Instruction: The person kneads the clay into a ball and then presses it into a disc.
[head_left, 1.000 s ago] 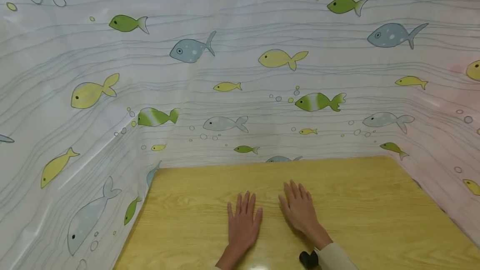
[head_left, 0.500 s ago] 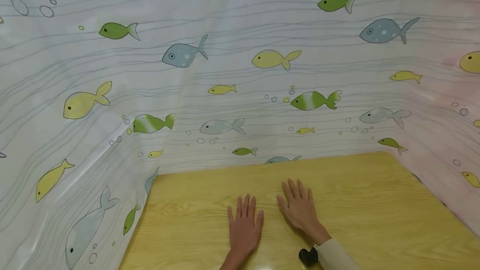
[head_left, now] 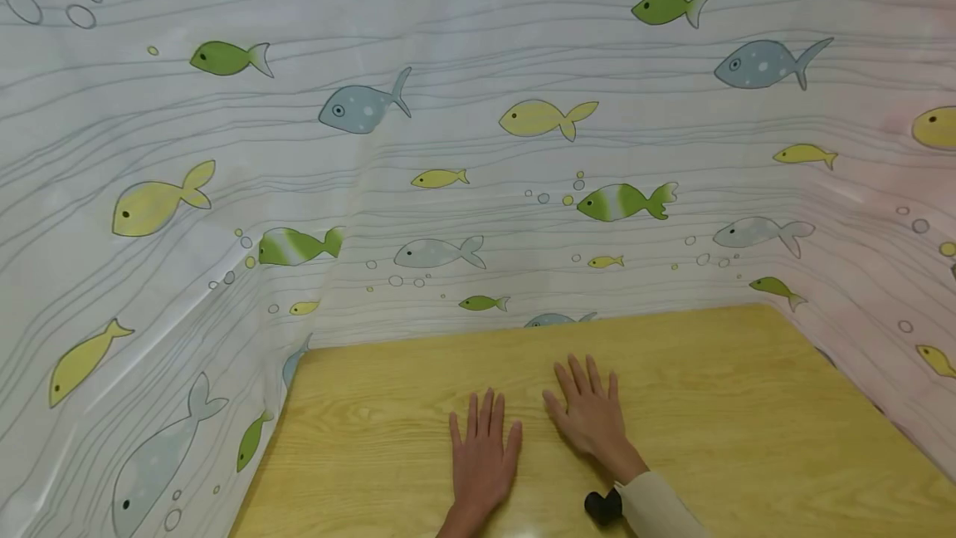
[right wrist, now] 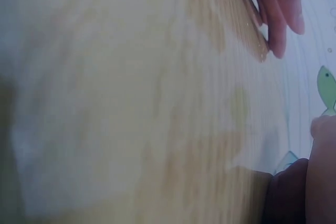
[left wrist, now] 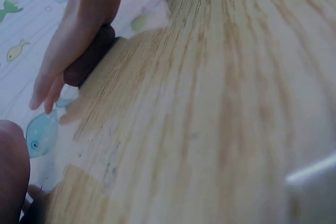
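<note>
Both bare hands are over a yellow wood-grain table (head_left: 358,455), palms down, fingers extended. My left hand (head_left: 484,463) points away from me, its fingers slightly spread and thumb out to the right. To its right, my right hand (head_left: 590,418) lies a little farther forward, angled toward the left, with fingers and thumb spread. Neither one holds anything. In the left wrist view the right hand (left wrist: 86,30) shows at upper left, near the tabletop. Fingers of the left hand (right wrist: 275,9) appear at upper right in the right wrist view.
Behind the table and on both sides hangs a white sheet (head_left: 448,139) printed with fish, bubbles and wavy lines. A black heart-shaped object (head_left: 603,507) sits at the right wrist, beside a cream sleeve (head_left: 660,509). Light glints off the table's near edge.
The head view has shifted and tilted slightly, so the fish on the sheet sit farther left. My right hand appears slightly farther left, its fingers a bit more spread. My left hand stays nearly still.
</note>
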A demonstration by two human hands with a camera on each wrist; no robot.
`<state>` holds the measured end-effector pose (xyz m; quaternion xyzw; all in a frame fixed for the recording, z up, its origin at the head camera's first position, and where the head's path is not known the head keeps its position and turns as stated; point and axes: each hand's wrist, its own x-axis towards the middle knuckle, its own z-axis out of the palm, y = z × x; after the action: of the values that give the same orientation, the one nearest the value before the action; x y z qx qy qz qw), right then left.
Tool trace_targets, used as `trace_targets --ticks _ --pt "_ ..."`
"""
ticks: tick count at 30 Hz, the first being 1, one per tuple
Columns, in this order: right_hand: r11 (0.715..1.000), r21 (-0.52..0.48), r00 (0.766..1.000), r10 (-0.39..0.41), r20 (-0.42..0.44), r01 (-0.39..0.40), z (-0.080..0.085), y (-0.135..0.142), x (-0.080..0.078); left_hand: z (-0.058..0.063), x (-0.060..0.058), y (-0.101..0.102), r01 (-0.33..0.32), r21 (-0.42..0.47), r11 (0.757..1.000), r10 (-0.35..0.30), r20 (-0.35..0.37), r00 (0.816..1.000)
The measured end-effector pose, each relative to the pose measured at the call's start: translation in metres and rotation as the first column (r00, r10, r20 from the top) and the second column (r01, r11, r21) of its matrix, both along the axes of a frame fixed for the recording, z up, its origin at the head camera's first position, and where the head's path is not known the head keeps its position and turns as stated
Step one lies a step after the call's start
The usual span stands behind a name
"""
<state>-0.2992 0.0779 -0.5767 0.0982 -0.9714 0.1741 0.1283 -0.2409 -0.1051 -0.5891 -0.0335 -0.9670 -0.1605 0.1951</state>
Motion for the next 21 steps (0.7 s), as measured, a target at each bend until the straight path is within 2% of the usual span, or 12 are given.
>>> trace_targets --ticks 6,12,19,21 --pt "1.0 0.017 1.0 -0.014 0.02 0.014 -0.005 -0.001 0.001 -0.002 0.004 0.001 -0.007 0.002 1.0 0.007 0.02 1.0" --pt "0.999 0.036 0.999 -0.024 0.032 0.023 -0.008 -0.003 0.0 -0.002 0.008 0.001 -0.014 -0.009 1.0 0.014 0.08 0.997" --pt "0.995 0.091 0.999 -0.034 0.026 0.032 -0.006 -0.006 -0.008 0.0 0.004 0.001 -0.016 -0.023 1.0 0.016 0.005 1.0" --pt "0.993 0.113 0.998 -0.043 0.036 0.039 -0.005 -0.007 -0.011 0.001 0.003 0.0 -0.011 -0.035 0.999 0.011 0.007 1.0"
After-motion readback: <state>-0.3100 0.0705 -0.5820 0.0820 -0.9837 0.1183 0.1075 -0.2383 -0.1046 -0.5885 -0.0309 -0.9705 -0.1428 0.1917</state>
